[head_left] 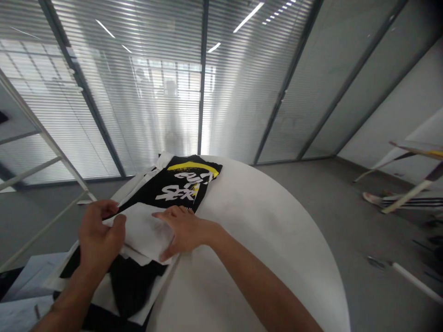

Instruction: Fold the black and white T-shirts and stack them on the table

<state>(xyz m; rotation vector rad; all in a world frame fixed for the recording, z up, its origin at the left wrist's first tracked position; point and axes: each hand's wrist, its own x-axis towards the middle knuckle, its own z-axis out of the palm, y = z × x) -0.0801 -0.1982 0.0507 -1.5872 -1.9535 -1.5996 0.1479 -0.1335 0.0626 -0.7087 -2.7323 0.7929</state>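
A black-and-white cloth garment (145,197) with a yellow arc and white brush-style lettering lies along the left part of a round white table (263,221). A white panel (140,226) of it is folded over the black cloth between my hands. My left hand (100,230) grips the garment at the panel's left edge, its thumb on the white cloth and its fingers curled by the edge. On the panel's right side rests my right hand (188,230), its thumb and fingers spread apart. Black cloth (134,286) shows below the panel, near the table's front.
Papers (31,281) lie at the lower left. A white metal frame (55,147) stands on the left. Behind the table runs a glass partition with blinds (166,110). On the right are another table (418,150) and part of a person's leg and shoe (374,199).
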